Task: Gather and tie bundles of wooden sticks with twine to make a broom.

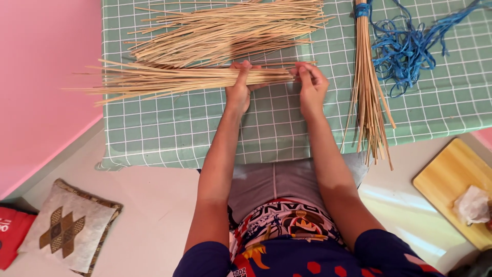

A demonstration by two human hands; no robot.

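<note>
On the green checked cloth (169,128), my left hand (239,91) closed around a bundle of thin sticks (169,79) lying across it, while my right hand (310,88) pinched the bundle's end. A loose pile (225,31) lay beyond; a tied bundle (368,87) and blue string (405,51) lay right.

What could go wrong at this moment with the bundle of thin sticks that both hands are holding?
The left hand and right hand grip the stick bundle only near one end, so the long free ends, already fanned past the table edge, might slip apart. It also lies against the loose stick pile, so the two could mix. The tied bundle overhangs the front edge and might slide off.
</note>
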